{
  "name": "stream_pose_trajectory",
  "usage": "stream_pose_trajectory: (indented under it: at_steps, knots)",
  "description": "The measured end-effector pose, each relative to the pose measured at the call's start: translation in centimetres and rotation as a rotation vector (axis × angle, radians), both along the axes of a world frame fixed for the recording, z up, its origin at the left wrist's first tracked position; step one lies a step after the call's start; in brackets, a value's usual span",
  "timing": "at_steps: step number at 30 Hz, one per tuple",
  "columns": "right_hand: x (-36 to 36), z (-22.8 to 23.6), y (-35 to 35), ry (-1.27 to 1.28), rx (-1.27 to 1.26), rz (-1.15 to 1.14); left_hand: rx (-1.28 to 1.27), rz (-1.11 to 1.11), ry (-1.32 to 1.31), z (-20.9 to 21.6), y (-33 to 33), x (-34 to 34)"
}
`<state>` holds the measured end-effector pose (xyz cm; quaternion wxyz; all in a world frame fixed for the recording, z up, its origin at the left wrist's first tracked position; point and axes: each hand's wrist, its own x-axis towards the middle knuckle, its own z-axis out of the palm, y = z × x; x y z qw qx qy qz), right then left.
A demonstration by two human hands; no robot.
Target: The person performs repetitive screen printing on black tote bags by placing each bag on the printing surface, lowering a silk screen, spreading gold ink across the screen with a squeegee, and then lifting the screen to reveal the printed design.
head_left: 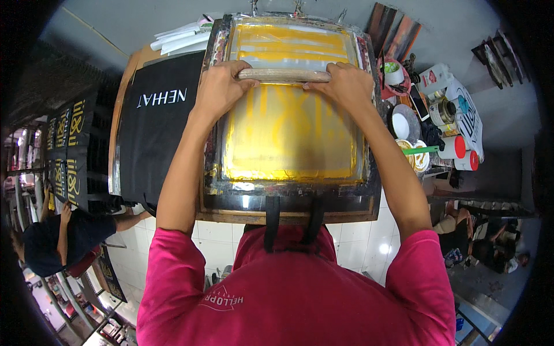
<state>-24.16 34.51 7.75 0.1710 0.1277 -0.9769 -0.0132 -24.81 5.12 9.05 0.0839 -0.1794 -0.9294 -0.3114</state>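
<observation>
My left hand (223, 86) and my right hand (348, 85) grip the two ends of a squeegee (284, 75) with a pale wooden handle. It lies crosswise over the far part of a printing screen (291, 135). Yellow ink streaks the mesh beyond the squeegee. On the near side a yellow stencil design shows faintly, with thicker ink along the lower edge. The screen's ink-stained frame (212, 147) rests on a board (222, 209). Two black straps (272, 225) hang out from under its near edge. What lies beneath the screen is mostly hidden, and so is the squeegee's blade.
Left of the screen lies a black bag with white lettering (151, 135). White papers (182, 39) sit behind it. To the right stand ink tubs (443, 112), red-lidded containers (453, 147), a green stick (421, 150) and a phone (419, 102). A person (72, 233) works at far left.
</observation>
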Motion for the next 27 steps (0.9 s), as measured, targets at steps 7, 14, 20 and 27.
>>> stream_pose_trajectory:
  at_steps: [7, 14, 20, 27]
  knots:
    - [7.1, 0.1, -1.1, -0.005, -0.047, -0.004, 0.028, -0.031, -0.013, 0.2, -1.0, 6.6]
    - [17.0, 0.8, -2.2, -0.056, -0.098, 0.008, -0.011, -0.057, -0.056, 0.6, -2.1, 15.9]
    - [20.7, -0.1, -2.7, 0.015, -0.143, 0.042, -0.017, -0.088, -0.028, -0.8, -3.2, 20.0]
    - [21.0, -0.2, -2.1, 0.038, -0.222, 0.091, -0.030, 0.085, 0.162, -6.8, -6.0, 21.2]
